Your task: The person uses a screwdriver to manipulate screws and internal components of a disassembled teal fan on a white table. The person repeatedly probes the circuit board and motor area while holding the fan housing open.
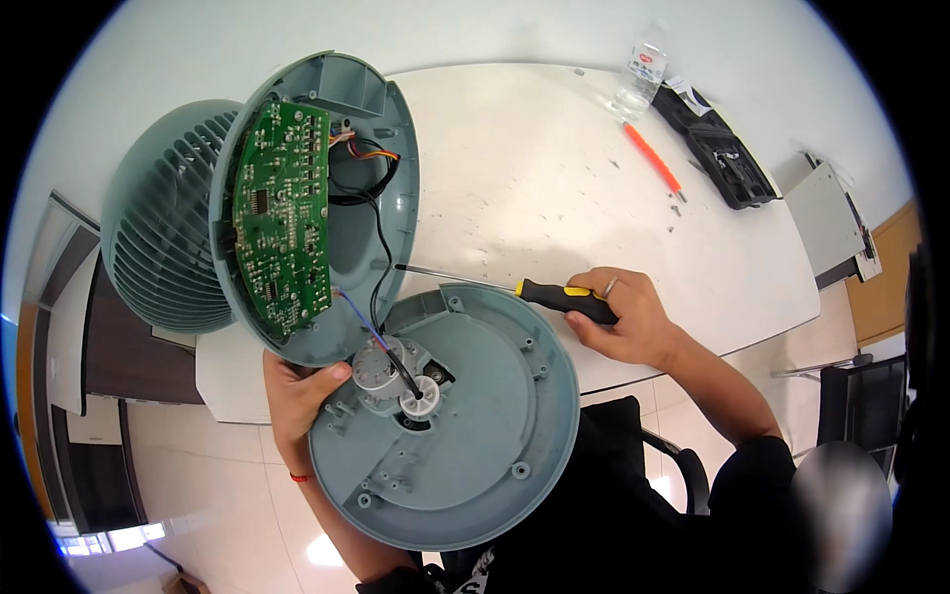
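Observation:
A grey-green fan lies on its side at the left, its slatted head [168,218] pointing away from an opened base housing [361,267]. Inside that housing sits a green circuit board [282,213] with coloured wires. Black and blue wires run down to the round base plate [465,406], which carries a small motor [381,371] and a white round hub [421,397]. My left hand [297,396] grips the edge where housing and plate meet, thumb near the motor; its other fingers are mostly hidden. My right hand [623,317] holds a yellow-and-black screwdriver [564,297], its shaft pointing left toward the wires.
On the white table [515,158] stand a clear plastic bottle [641,74] and an open black tool case [722,153]. An orange stick-like tool [653,158] and several small screws [675,203] lie near them. A black chair [683,460] is beside me.

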The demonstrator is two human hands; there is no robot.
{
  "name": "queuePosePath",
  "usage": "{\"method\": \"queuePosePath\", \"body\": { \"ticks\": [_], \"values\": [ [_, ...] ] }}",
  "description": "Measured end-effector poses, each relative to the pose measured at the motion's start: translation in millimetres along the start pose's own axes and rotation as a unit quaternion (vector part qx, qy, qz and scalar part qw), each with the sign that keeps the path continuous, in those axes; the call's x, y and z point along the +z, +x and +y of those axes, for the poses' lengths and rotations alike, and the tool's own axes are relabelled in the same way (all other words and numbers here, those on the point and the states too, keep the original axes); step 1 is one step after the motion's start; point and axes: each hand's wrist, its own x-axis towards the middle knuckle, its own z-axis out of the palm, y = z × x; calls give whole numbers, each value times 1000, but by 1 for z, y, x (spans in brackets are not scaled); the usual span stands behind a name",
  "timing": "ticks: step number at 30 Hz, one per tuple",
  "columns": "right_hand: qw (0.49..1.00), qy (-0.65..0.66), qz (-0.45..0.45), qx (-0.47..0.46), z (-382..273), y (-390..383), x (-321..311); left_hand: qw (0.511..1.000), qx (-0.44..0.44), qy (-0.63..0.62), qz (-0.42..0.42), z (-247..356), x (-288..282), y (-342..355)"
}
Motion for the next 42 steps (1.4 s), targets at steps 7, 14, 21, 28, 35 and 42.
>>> {"method": "queuePosePath", "body": {
  "ticks": [7,14,21,28,35,42],
  "values": [
    [1000,-8,-8,7,-3,2,-4,999,-1,-40,-2,2,3,-1],
    [1000,-7,-1,-9,0,2,-3,1000,-4,6,0,0,1,0],
    [994,-75,19,-76,-4,5,-5,1000,-2,15,-1,1,2,1],
    [991,-85,37,-102,-7,7,-6,1000,-2,19,-1,-4,-4,0],
    [979,-105,54,-168,-5,9,-9,1000,-7,-13,-3,2,1,1],
    [975,-113,34,-188,-5,15,-15,1000,-2,-21,-15,2,2,1]
  ]
}}
